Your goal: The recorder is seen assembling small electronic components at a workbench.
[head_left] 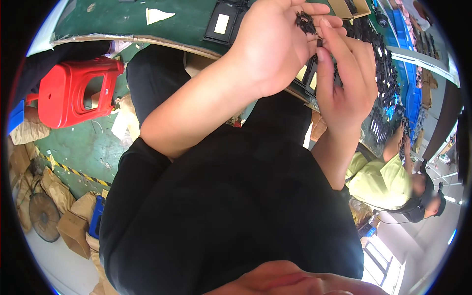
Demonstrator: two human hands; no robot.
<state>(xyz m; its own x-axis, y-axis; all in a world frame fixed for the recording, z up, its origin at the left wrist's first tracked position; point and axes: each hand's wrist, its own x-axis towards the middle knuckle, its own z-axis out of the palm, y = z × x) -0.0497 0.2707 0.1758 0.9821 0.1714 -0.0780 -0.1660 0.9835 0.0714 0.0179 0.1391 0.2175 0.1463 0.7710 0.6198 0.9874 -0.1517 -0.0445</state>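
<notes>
My left hand (pixel 275 49) is turned palm up over the green worktable's front edge, with a small heap of little black parts (pixel 306 23) lying in it near the fingers. Between the thumb and forefinger of my right hand (pixel 350 81) is a small black part (pixel 319 43), held close beside the left palm. Its exact kind is too small to make out. A flat black frame with a pale label (pixel 222 23) lies on the table just left of my left hand. Another black frame (pixel 309 78) shows partly below the hands, largely covered by them.
Many black parts (pixel 381 64) are spread on the green worktable (pixel 189 14) to the right, near a long blue tray (pixel 415 98). An open cardboard box (pixel 361 9) stands beyond my hands. A red stool (pixel 51 96) is at left. A co-worker in a yellow-green shirt (pixel 378 182) sits at right.
</notes>
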